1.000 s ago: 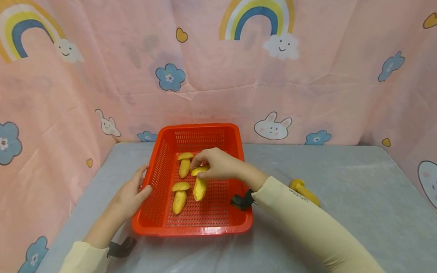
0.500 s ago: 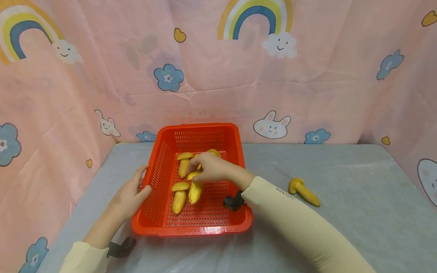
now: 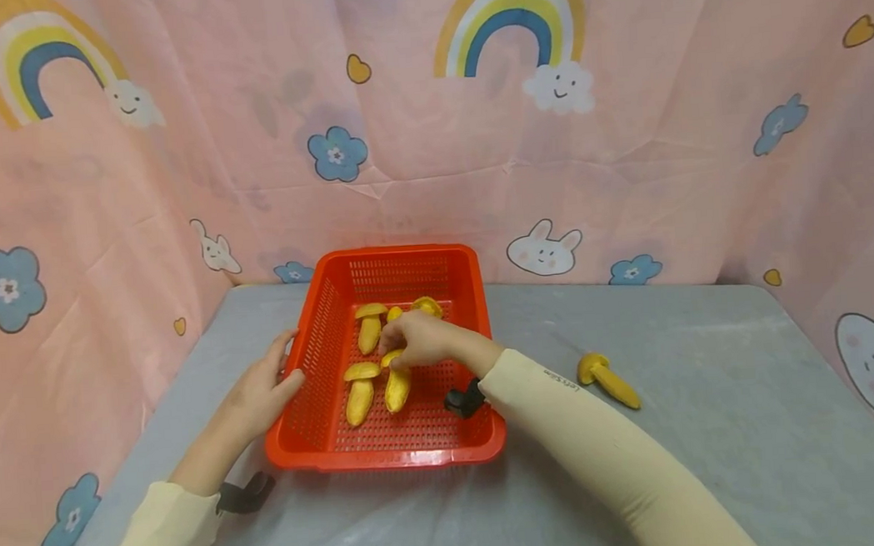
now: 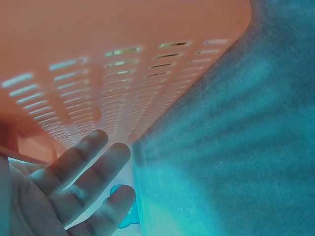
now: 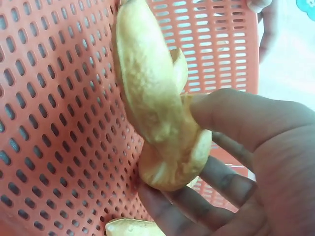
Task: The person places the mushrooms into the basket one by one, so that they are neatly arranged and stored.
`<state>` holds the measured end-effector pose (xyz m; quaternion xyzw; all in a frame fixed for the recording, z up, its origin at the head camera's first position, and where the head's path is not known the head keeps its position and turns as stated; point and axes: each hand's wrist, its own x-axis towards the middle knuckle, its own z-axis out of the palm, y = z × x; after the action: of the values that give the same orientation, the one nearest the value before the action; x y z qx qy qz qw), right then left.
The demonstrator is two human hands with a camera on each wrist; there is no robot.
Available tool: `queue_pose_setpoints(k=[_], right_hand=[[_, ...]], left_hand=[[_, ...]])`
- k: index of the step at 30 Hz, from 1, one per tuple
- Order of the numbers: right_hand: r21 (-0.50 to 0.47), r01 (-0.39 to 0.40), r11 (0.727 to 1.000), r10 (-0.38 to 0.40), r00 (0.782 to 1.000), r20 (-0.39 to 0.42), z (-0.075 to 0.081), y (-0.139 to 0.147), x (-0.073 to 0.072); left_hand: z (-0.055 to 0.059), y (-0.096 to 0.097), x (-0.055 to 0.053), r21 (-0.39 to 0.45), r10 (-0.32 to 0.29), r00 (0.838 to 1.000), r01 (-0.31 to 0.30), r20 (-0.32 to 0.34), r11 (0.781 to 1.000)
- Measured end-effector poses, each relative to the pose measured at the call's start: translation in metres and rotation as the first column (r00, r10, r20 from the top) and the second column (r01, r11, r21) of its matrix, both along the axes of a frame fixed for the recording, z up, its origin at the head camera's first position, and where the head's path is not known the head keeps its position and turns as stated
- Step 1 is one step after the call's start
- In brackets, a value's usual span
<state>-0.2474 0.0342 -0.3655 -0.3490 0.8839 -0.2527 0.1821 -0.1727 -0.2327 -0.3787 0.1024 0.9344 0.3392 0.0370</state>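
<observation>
In the head view my right hand (image 3: 424,339) is inside the red basket (image 3: 388,458), holding a yellow mushroom (image 3: 397,390) by its cap. The right wrist view shows the thumb and fingers around the cap, while the mushroom's stem (image 5: 147,64) points away over the perforated floor. To its left lie two more mushrooms, one nearer (image 3: 359,395) and one farther (image 3: 369,327). Another yellow cap (image 3: 427,306) shows behind my hand, partly hidden. My left hand (image 3: 257,397) rests at the basket's left rim; its extended fingers (image 4: 93,182) lie along the outer wall.
A single mushroom (image 3: 607,379) lies on the grey tabletop (image 3: 730,397) to the right of the basket. A pink printed curtain (image 3: 429,140) hangs behind the table and along both sides.
My right hand has shifted slightly left within the basket, keeping the mushroom in its grip. Caps behind the hand have come into sight. The left hand stays at the rim.
</observation>
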Motion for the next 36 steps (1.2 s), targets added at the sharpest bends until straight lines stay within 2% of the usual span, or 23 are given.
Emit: queue_pose_setpoints(k=[7, 13, 28, 36], right_hand=[[-0.018, 0.0, 1.0, 0.0, 1.0, 0.018, -0.005, 0.001, -0.002], [0.024, -0.005, 1.0, 0.004, 1.0, 0.028, -0.009, 0.0, -0.004], [0.091, -0.027, 0.995, 0.032, 0.998, -0.049, -0.016, -0.003, -0.002], [0.097, -0.015, 0.995, 0.021, 0.998, -0.051, -0.017, -0.004, -0.003]], left_hand=[[-0.001, 0.0, 0.0, -0.001, -0.001, 1.0, 0.001, 0.002, 1.0], [0.0, 0.0, 0.0, -0.009, -0.003, 1.0, 0.003, 0.004, 1.0], [0.0, 0.001, 0.001, -0.004, 0.001, 1.0, -0.001, 0.008, 1.0], [-0.001, 0.001, 0.0, 0.005, 0.004, 1.0, -0.005, 0.016, 1.0]])
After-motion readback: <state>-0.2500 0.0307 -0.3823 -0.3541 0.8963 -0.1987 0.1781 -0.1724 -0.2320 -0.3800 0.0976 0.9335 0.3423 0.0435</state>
